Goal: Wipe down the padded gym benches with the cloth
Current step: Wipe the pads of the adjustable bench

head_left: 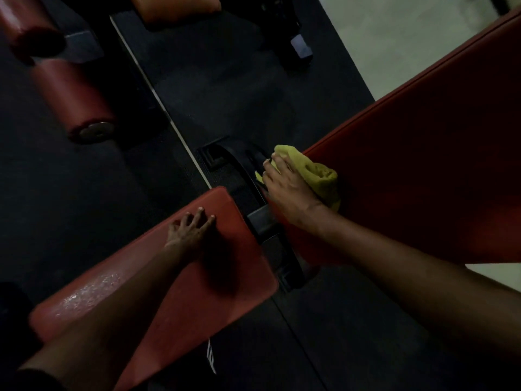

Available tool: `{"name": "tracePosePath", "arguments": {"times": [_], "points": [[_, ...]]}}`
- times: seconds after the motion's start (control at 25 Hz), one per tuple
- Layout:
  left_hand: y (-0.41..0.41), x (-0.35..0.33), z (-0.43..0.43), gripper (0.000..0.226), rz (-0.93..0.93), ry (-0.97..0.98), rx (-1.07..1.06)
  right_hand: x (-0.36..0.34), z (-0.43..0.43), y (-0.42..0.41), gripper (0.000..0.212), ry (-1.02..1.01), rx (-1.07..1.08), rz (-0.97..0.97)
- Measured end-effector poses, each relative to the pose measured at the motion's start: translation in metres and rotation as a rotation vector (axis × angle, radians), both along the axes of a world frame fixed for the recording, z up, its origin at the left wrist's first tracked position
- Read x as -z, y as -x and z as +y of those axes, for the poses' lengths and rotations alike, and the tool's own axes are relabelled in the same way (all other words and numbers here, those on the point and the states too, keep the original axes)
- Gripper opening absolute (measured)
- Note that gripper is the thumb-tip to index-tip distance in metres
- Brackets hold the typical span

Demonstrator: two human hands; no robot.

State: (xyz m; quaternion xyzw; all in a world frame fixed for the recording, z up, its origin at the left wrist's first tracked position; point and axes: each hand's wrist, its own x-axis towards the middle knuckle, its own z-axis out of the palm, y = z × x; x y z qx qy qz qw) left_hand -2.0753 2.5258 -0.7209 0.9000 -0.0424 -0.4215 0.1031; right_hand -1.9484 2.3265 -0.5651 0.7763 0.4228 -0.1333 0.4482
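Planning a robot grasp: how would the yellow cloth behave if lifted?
The yellow cloth is bunched in folds under the right hand, so it is probably floppy and would drape. Its small crumpled wad suggests little weight.

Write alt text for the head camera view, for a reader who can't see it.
A person's right hand holds a bunched yellow-green cloth against the corner of a large red bench pad. Their left hand rests, fingers spread, on a smaller red seat pad. Red roller pads stand on the dark floor at upper left.

No readable text, labels or numbers anywhere.
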Motion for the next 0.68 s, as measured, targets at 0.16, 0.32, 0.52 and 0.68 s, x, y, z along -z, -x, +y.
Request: {"name": "tracePosePath", "arguments": {"times": [0.16, 0.32, 0.52, 0.68], "points": [[-0.004, -0.005, -0.001, 0.084, 0.020, 0.037, -0.024, 0.000, 0.003, 0.001, 0.059, 0.004, -0.057, -0.073], [-0.005, -0.001, 0.010, 0.079, 0.029, 0.034, 0.025, 0.034, 0.028, 0.007, 0.050, 0.062, -0.091, -0.081], [-0.014, -0.007, 0.008, 0.078, 0.067, 0.033, 0.023, 0.056, -0.031, 0.045, 0.061, -0.058, -0.087, -0.010], [-0.041, -0.034, -0.009, 0.078, -0.107, 0.275, -0.135, 0.056, -0.054, 0.061, 0.061, -0.178, -0.062, -0.008]]}}
